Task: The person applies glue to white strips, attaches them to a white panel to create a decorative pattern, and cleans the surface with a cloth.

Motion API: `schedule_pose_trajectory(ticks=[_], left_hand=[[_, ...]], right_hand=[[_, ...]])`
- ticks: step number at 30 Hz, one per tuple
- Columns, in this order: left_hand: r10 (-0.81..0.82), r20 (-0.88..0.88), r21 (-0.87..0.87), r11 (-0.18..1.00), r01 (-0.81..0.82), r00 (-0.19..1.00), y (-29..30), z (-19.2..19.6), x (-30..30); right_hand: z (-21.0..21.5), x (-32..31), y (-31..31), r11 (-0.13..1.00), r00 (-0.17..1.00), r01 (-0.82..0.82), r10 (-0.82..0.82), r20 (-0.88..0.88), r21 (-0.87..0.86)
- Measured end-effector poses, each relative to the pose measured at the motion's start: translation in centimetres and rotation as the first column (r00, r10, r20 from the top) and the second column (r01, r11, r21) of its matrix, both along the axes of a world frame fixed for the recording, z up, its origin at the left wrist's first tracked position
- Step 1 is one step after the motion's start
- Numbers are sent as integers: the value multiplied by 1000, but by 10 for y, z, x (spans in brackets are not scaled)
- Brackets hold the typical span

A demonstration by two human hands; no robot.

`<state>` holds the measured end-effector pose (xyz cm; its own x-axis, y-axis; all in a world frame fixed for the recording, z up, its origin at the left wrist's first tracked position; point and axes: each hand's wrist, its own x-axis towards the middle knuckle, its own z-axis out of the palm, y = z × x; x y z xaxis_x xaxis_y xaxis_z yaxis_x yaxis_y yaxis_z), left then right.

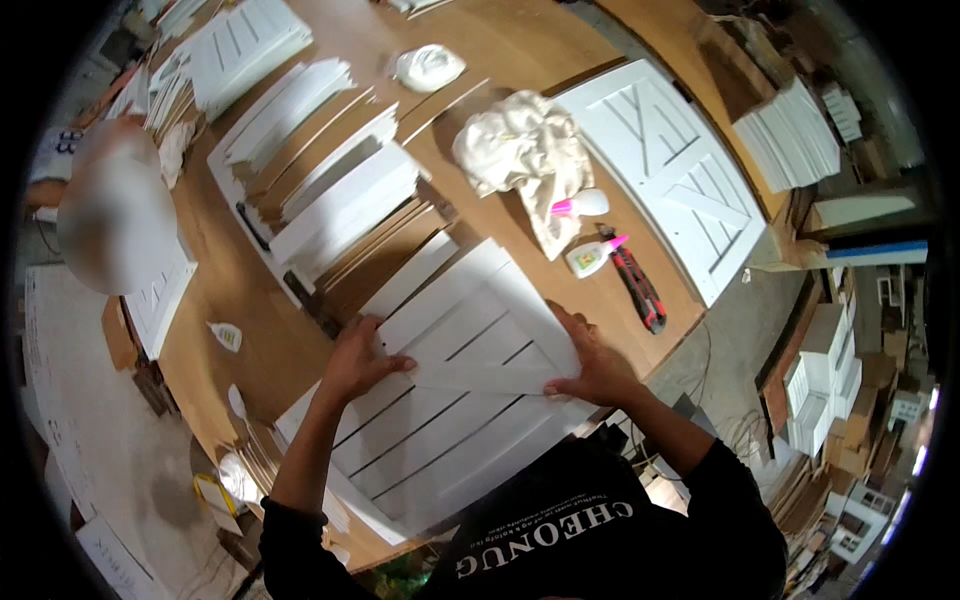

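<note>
A white slatted panel (440,440) with dark slots and a raised border lies at the table's near edge, close to my body. A white diagonal strip (480,378) crosses its middle. My left hand (362,365) grips the panel's left side, its thumb on the strip's left end. On the opposite side, my right hand (598,362) is closed around the edge, with its thumb pressing the strip's right end. Fingers of both hands are partly hidden by the panel. Just beyond it lie a glue bottle with a pink nozzle (588,257) and a red-and-black utility knife (640,290).
Left of centre, a rack holds several white strips (345,210). A crumpled cloth (525,150) lies near a second glue bottle (585,203). Another slatted panel (655,150) rests at the right; stacked panels (250,50) stand far left. A person (118,210) is at the left edge.
</note>
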<state>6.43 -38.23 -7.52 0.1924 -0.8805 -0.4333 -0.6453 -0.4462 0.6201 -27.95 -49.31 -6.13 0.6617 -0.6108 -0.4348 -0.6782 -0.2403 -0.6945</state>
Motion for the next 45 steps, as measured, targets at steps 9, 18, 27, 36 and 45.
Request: schedule_pose_trajectory(ticks=[9, 18, 27, 36, 45], left_hand=[[-19, -8, -17, 1000, 18, 1000, -4, 3, -7], [-35, 1, 29, 999, 35, 999, -6, 6, -6], [-17, 18, 29, 999, 17, 1000, -11, 12, -9], [9, -9, 86, 996, -8, 1000, -8, 7, -10], [-23, -9, 116, 993, 24, 1000, -14, 6, 2]], right_hand=[[-19, -8, -1, 999, 996, -21, 18, 89, 37], [-30, -16, -5, 995, 991, -100, 99, 91, -3], [-22, -10, -9, 995, 988, -96, 94, 120, 11], [-24, -12, -1, 996, 993, -83, 86, 76, -35], [15, 10, -11, 996, 996, -92, 92, 9, 7]])
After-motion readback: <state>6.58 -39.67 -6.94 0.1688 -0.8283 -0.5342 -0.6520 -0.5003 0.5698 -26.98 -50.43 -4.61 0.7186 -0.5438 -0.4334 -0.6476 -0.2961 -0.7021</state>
